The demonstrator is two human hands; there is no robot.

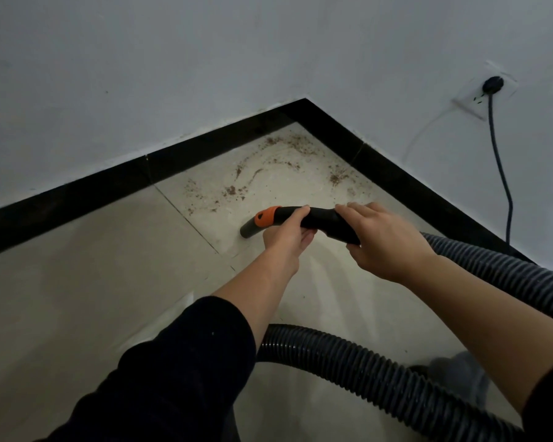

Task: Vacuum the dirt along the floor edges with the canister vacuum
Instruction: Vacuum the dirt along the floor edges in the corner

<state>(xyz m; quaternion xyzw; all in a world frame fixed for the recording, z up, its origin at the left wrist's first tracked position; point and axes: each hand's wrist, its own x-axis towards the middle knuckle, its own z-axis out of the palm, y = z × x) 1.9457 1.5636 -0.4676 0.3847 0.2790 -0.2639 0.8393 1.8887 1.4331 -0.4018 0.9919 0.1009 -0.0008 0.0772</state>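
Left grip (288, 240) and right grip (385, 244) both clamp the vacuum handle (320, 218), likely steadying its mouth low toward the corner dirt (232, 190).

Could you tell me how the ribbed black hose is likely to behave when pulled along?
The ribbed black hose lies looped on the pale tiled floor, so it probably bends freely and trails behind. Being a hollow tube, it is likely light for its size. Its ridges may drag slightly.
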